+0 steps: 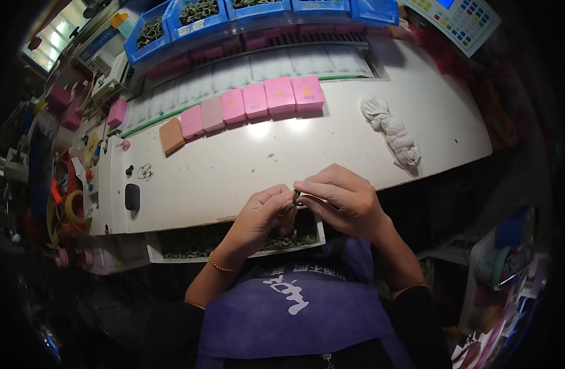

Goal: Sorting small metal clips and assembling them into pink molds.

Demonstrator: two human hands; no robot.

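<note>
Just over the table's front edge, my left hand (262, 212) pinches a small dark green ring-shaped piece (297, 197) between thumb and fingers. From the other side, the fingertips of my right hand (347, 197) close on the same piece. Its finer detail is too small to make out. Under my hands, a white-rimmed tray (154, 251) juts out below the tabletop, holding many similar dark green pieces (193, 243). My left wrist and hand cover part of that tray.
On the white tabletop (233, 166) a row of pink blocks (255, 100) ends in an orange-brown block (171, 136) at left. A twisted white cloth (390, 130) lies at right. Blue bins (199, 27) of green pieces line the back, near a keypad panel (461, 21). Thin wire loops (145, 172) lie left.
</note>
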